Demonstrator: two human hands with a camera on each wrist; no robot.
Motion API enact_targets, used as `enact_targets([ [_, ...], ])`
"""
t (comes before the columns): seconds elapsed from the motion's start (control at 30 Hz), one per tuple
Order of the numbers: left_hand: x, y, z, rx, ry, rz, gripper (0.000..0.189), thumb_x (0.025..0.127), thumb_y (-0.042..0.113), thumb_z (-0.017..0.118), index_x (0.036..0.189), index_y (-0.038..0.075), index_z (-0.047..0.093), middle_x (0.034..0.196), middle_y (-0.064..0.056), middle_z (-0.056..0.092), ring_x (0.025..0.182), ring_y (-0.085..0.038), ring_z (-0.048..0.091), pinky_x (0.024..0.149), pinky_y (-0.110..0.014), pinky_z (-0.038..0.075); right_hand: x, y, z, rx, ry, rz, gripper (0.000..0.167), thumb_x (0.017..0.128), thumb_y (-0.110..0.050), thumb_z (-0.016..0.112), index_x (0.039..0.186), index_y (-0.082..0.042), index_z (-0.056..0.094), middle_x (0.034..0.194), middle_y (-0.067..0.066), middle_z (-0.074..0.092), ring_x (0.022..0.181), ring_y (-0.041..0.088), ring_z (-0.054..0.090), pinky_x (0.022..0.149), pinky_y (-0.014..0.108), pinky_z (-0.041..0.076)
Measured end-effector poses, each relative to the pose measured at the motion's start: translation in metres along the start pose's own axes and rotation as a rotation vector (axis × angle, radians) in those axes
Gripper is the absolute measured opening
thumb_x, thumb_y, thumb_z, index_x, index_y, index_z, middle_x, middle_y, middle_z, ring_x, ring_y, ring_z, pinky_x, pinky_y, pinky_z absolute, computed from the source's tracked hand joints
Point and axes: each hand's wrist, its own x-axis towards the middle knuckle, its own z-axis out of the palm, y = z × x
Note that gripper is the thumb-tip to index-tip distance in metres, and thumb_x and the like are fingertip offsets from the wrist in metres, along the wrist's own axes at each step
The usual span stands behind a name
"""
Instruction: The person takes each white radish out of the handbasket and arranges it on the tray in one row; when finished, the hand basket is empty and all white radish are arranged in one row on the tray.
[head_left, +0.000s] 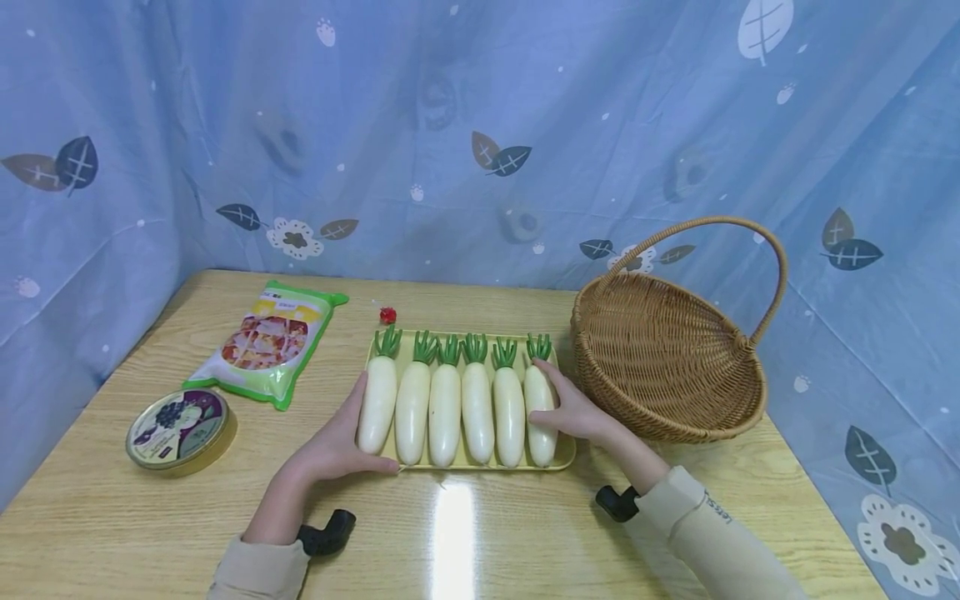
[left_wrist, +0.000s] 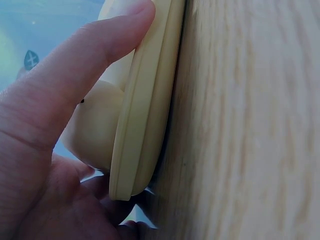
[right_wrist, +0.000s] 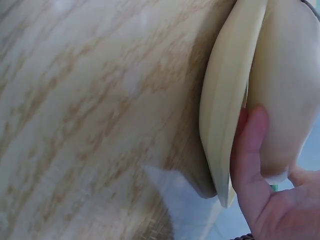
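Several white radishes [head_left: 445, 417] with green tops lie side by side on a yellow tray [head_left: 564, 454]. My left hand [head_left: 335, 442] grips the tray's near left corner, its thumb [left_wrist: 115, 37] along the front rim and the other fingers round the left side, partly hidden. At the tray's right end, my right hand [head_left: 573, 408] holds the rightmost radish [head_left: 542, 429]. In the right wrist view its thumb [right_wrist: 250, 137] lies between that radish and the tray rim, and the fingers reach over towards the green top.
Right of the tray stands a wicker basket [head_left: 660, 358] with a tall handle, tilted towards me. On the left lie a green-edged food packet [head_left: 273, 342] and a round tin [head_left: 180, 429]. A small red object [head_left: 387, 315] sits behind the tray. A blue patterned curtain [head_left: 450, 167] hangs behind the table.
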Motion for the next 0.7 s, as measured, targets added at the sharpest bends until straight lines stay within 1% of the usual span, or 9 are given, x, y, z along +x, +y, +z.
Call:
enact_targets([
  [0.23, -0.0007, 0.0009, -0.0007, 0.009, -0.004, -0.008, 0.140, 0.052, 0.033, 0.089, 0.144, 0.005, -0.014, 0.150, -0.021, -0.003, 0.136, -0.037, 0.004, 0.106, -0.056, 0.010, 0.0014, 0.0036, 0.0019, -0.023, 0.007, -0.018, 0.087, 0.080, -0.013, 0.066, 0.147, -0.007, 0.011, 0.146, 0.027, 0.016, 0.131, 0.042, 0.019, 0.102, 0.059, 0.020],
  [0.33, -0.0010, 0.0008, -0.0004, 0.009, -0.002, -0.007, 0.140, 0.052, 0.033, 0.089, 0.144, 0.005, -0.013, 0.150, -0.021, -0.003, 0.136, -0.038, 0.004, 0.106, -0.056, 0.010, 0.0020, 0.0038, 0.0027, -0.028, 0.000, -0.027, 0.086, 0.081, -0.012, 0.066, 0.147, -0.007, 0.011, 0.146, 0.026, 0.015, 0.132, 0.042, 0.017, 0.103, 0.058, 0.019],
  [0.43, -0.0012, 0.0006, -0.0002, 0.010, -0.002, -0.007, 0.140, 0.052, 0.033, 0.089, 0.144, 0.005, -0.013, 0.150, -0.021, -0.002, 0.136, -0.038, 0.004, 0.106, -0.055, 0.010, 0.0024, 0.0025, 0.0030, -0.036, -0.013, -0.043, 0.084, 0.081, -0.011, 0.065, 0.146, -0.005, 0.012, 0.148, 0.024, 0.013, 0.134, 0.041, 0.013, 0.103, 0.059, 0.017],
  [0.6, -0.0013, 0.0004, -0.0001, 0.019, 0.002, -0.018, 0.140, 0.052, 0.034, 0.088, 0.144, 0.005, -0.013, 0.150, -0.022, -0.002, 0.136, -0.038, 0.005, 0.106, -0.055, 0.011, 0.0027, -0.0011, 0.0037, -0.089, -0.013, -0.073, 0.079, 0.081, -0.010, 0.062, 0.145, -0.002, 0.017, 0.147, 0.023, 0.017, 0.134, 0.040, 0.014, 0.104, 0.058, 0.018],
  [0.7, -0.0011, 0.0003, 0.0001, 0.018, 0.000, -0.021, 0.140, 0.052, 0.034, 0.088, 0.144, 0.005, -0.013, 0.150, -0.022, -0.002, 0.136, -0.038, 0.005, 0.106, -0.055, 0.011, 0.0020, -0.0020, 0.0043, -0.134, 0.001, -0.083, 0.079, 0.080, -0.012, 0.063, 0.144, -0.001, 0.019, 0.147, 0.022, 0.020, 0.133, 0.040, 0.017, 0.104, 0.057, 0.018],
])
